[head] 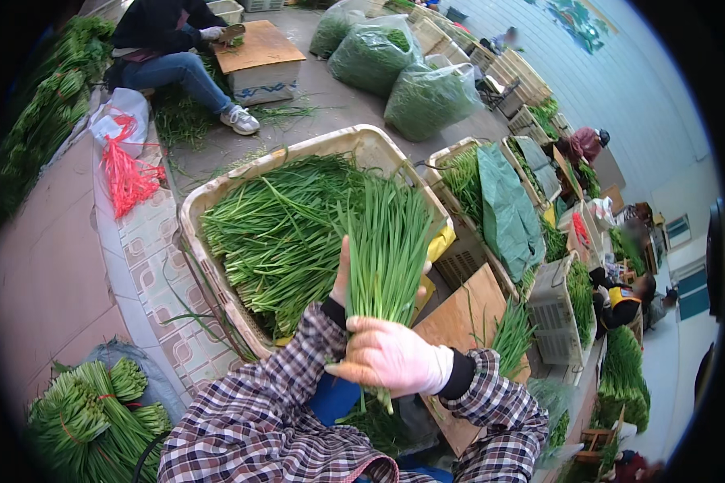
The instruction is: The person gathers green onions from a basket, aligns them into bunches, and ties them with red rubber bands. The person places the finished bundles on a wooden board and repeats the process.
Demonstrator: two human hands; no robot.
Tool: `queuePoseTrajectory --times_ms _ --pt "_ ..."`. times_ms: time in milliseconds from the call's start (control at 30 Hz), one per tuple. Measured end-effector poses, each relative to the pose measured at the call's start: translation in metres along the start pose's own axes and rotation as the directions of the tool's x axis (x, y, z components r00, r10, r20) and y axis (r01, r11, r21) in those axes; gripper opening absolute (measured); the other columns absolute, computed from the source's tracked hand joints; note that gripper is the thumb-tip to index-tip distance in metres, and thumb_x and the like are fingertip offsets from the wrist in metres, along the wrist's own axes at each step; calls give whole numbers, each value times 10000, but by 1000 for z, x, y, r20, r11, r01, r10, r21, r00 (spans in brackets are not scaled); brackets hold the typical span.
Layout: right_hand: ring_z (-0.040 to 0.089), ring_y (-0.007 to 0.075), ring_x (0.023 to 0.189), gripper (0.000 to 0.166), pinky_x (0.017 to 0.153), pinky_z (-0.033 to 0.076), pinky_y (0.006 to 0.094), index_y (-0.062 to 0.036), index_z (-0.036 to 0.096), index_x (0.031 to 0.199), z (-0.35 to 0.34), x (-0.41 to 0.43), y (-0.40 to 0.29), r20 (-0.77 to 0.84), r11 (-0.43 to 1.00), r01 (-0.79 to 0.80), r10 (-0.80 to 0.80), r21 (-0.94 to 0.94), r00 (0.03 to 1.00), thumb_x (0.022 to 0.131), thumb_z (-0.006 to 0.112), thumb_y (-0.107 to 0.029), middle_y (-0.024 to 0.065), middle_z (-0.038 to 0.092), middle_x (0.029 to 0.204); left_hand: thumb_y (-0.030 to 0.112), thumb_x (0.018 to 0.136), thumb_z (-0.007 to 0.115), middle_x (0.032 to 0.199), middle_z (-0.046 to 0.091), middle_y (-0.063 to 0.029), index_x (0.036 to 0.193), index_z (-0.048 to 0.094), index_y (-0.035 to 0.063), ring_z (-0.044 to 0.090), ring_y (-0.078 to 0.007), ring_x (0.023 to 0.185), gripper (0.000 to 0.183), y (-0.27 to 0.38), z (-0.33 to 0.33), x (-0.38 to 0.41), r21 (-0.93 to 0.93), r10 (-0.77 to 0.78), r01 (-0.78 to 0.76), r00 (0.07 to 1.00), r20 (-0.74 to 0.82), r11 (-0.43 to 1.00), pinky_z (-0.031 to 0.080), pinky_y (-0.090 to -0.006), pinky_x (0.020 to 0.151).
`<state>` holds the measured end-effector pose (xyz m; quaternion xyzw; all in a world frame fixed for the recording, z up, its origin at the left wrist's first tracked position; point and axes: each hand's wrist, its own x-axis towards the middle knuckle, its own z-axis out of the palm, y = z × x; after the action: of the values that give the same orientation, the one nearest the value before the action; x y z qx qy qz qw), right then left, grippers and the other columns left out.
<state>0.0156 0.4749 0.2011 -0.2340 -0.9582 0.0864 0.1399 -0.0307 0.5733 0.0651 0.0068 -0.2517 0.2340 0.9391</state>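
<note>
A loose bunch of garlic chives [389,247] is held up in front of me, its leaf ends pointing away. My left hand [340,281] supports it from beneath, thumb along the left side; fingertips show at the right edge and the palm is hidden. In a pale, stained glove, my right hand [393,356] wraps around the stems near their lower end. A few stem ends poke out below that fist. Just beyond, a cream plastic crate [194,212] holds a thick layer of loose chives [278,223], and the bunch overlaps its right part.
On my right lies a wooden board [465,308] with chives [512,338] on it. Tied bundles [78,404] rest at lower left. Red ties [127,175] hang by a white bag. Filled plastic bags [371,57] stand ahead; another person [175,66] sits at a board-topped box [260,48].
</note>
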Motion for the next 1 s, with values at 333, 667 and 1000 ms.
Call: queuePoseTrajectory --times_ms 333,667,1000 --pt "561 148 995 387 999 421 380 -61 591 1179 46 -116 -42 168 848 106 -20 -519 986 818 549 -192 18 625 990 216 832 679 991 658 -106 1165 562 27 654 -214 878 401 -35 -10 51 167 -270 317 929 -253 934 558 -366 770" --pt "303 263 1372 1033 1134 237 368 -31 259 1456 37 -205 -109 -507 307 -826 862 472 31 591 821 -96 146 356 1464 23 755 715 978 657 -53 1118 594 31 645 -158 800 382 -106 43 69 767 -16 264 949 -315 584 552 -297 721" --pt "452 207 1230 926 1036 365 338 -8 423 1347 34 -229 -90 -407 387 -350 913 853 17 532 861 -22 93 529 1286 41 698 797 1040 667 -52 1110 632 31 628 -152 922 444 -185 42 78 905 -332 320 917 -221 281 520 -300 813"
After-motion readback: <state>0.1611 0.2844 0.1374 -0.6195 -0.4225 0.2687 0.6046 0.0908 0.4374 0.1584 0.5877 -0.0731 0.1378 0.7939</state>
